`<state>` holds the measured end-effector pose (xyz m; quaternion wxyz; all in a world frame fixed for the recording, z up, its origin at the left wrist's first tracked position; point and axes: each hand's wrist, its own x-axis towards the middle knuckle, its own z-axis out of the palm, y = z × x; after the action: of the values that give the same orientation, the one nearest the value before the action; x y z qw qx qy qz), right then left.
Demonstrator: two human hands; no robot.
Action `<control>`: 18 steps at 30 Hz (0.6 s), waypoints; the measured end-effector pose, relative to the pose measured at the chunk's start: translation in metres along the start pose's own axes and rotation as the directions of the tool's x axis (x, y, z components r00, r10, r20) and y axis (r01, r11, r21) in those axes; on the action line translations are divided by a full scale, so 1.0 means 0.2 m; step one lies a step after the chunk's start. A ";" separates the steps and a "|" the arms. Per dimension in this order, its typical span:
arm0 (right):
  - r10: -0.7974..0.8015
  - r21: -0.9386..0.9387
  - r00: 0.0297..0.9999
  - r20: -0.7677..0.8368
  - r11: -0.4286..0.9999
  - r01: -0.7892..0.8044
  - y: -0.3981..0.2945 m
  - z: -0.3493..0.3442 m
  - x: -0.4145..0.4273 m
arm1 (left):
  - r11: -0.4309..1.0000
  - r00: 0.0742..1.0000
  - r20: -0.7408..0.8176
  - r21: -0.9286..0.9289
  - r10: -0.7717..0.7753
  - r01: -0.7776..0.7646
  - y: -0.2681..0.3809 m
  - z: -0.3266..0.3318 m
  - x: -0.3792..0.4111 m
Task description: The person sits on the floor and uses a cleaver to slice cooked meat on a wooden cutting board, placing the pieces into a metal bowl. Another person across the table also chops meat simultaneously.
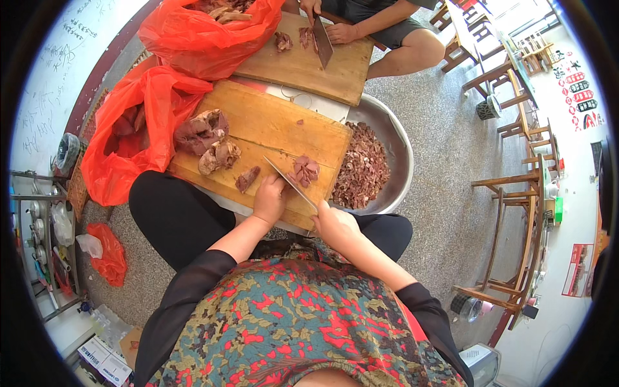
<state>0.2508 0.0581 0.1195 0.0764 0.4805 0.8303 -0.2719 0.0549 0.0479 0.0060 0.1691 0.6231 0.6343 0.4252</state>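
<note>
My right hand (336,227) grips the handle of a knife (292,185), its blade slanting up and left over a wooden cutting board (271,128). Close against the blade's left side is my left hand (270,199), fingers curled down on the board; whether a piece sits under them is hidden. Thin slices of dark cooked meat (304,170) lie just right of the blade. A small chunk of meat (247,179) rests by my left fingers. Farther left on the board are a lumpy piece of meat (219,156) and a bigger one (202,130).
A metal basin (404,155) of chopped meat (362,169) stands right of the board. Red plastic bags (159,96) holding meat are at left. Across from me, a person's hand (342,33) steadies meat beside a cleaver (322,42) on a second board (309,80).
</note>
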 end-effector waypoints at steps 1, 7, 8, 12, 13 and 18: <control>-0.008 0.001 1.000 -0.014 1.000 0.008 0.03 0.05 0.03 | 1.000 1.000 0.006 0.007 0.003 -0.003 0.00 -0.01 0.00; 0.015 0.051 1.000 -0.014 0.999 -0.014 0.07 -0.02 0.03 | 0.997 0.997 -0.011 -0.018 -0.070 0.070 0.01 -0.02 -0.03; 0.023 0.034 1.000 0.016 0.999 -0.024 0.04 -0.07 -0.01 | 0.998 0.998 -0.018 -0.031 -0.058 0.058 0.01 -0.02 -0.02; 0.001 0.014 0.999 0.048 1.000 -0.002 -0.04 -0.11 -0.08 | 0.997 0.999 -0.040 -0.074 -0.035 0.032 0.00 0.01 -0.02; -0.013 0.006 0.999 0.040 1.000 0.013 -0.04 -0.08 -0.06 | 0.996 0.998 -0.050 -0.081 -0.035 0.031 -0.01 0.02 -0.02; -0.037 -0.002 0.998 -0.048 0.999 0.037 0.05 0.11 0.04 | 0.998 0.998 -0.006 0.009 -0.058 0.058 -0.04 0.01 -0.04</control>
<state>0.2519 0.0577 0.0944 0.0518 0.4715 0.8407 -0.2612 0.0521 0.0422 -0.0039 0.1766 0.6039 0.6545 0.4192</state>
